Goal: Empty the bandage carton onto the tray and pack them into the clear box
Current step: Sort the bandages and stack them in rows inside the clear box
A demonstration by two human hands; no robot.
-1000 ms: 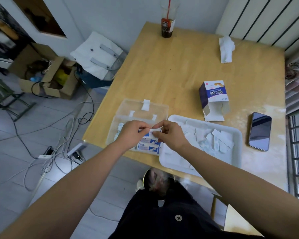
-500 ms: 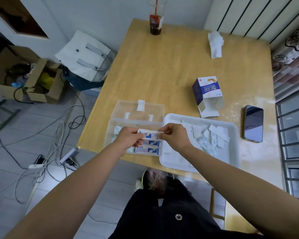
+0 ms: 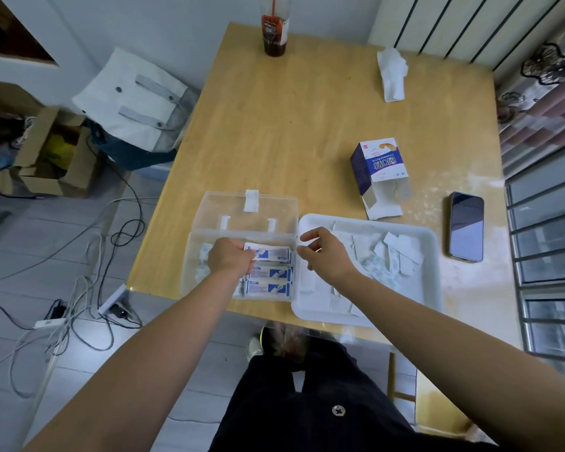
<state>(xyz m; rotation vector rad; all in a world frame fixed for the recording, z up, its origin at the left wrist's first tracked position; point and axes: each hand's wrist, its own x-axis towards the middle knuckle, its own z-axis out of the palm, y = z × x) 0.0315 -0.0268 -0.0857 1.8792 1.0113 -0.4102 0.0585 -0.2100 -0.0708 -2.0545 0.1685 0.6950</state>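
On the desk [image 3: 291,109], white tray [image 3: 434,256] of loose bandages [image 3: 402,256] just beside the clear box [image 3: 190,275], emptied carton [image 3: 377,164] lying beyond. Risk from here: bandage strip [image 3: 271,252], pinched at one end only by the left hand [image 3: 230,261] above the packed rows, dropping askew or catching the box wall. Slack and holding nothing, right hand [image 3: 327,252] just beside the strip's free end, above the tray's left rim.
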